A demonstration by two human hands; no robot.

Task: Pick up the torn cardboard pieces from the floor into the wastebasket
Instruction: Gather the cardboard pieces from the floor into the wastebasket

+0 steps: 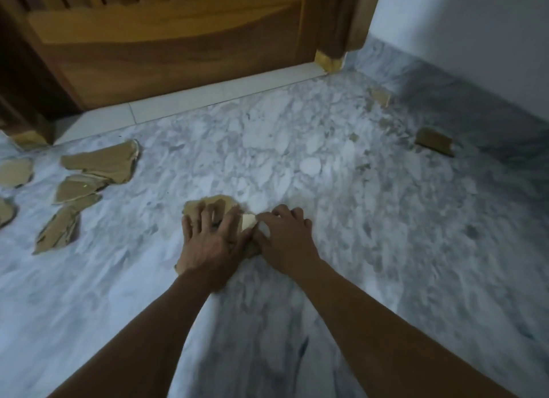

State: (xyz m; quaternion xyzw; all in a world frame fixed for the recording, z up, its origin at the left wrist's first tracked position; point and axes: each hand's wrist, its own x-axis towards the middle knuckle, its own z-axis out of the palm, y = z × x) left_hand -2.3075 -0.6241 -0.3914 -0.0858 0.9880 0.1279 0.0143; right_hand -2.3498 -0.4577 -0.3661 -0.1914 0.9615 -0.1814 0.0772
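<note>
- Far left, out from the left end of the door (pixel 178 56), torn cardboard pieces (pixel 98 161) lie scattered flat on the marble floor (pixel 297 148), and a few overlap.
- Straight out from the door's middle, the left hand (pixel 211 243) is down on a brown cardboard piece (pixel 208 203), fingers spread wide, palm pressing it to the floor.
- Just right of that, on the same line from the door, a pale scrap (pixel 248 221) pokes out between the two hands.
- The right hand (pixel 285 237) touches the left, fingers curled under, thumb and forefinger pinching the pale scrap. It's blurred, mind.
- Past the door's right post, a small piece (pixel 380 96) lies close to the wall.
- A folded chunk (pixel 435 141) sits further out from the door, well apart from both hands.
</note>
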